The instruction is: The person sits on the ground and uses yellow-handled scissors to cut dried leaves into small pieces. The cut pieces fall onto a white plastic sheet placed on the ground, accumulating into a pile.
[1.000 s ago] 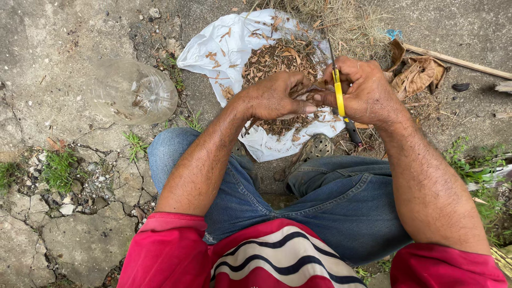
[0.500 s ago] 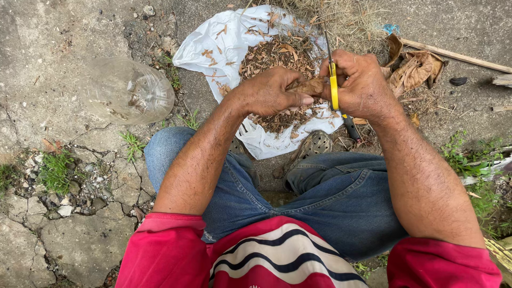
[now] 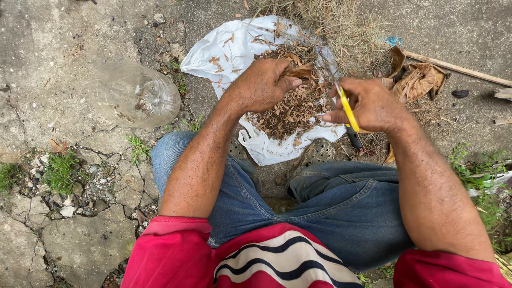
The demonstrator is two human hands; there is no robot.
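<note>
Dry brown leaf [image 3: 300,71], pinched in the left hand [image 3: 261,85] fingers above the white bag [image 3: 213,53], may crumble; right hand [image 3: 373,104], clamped on the yellow-handled cutter [image 3: 348,109], risks nicking them.

Looking straight down at someone squatting on cracked concrete, jeans and a red striped shirt at the bottom. The left hand [image 3: 262,85] pinches a dry brown leaf [image 3: 300,71] over a pile of chopped dry leaves [image 3: 290,104] heaped on a white plastic bag [image 3: 224,50]. The right hand [image 3: 372,105] grips yellow-handled scissors [image 3: 348,109], just beside the leaf; can't tell if the blades touch it. A clear plastic bottle [image 3: 137,95] lies off to the left, well apart. Bigger dried leaves [image 3: 420,79] and a thin stick [image 3: 458,68] sit past the right hand, and there are sandals [image 3: 316,153] under the knees.
</note>
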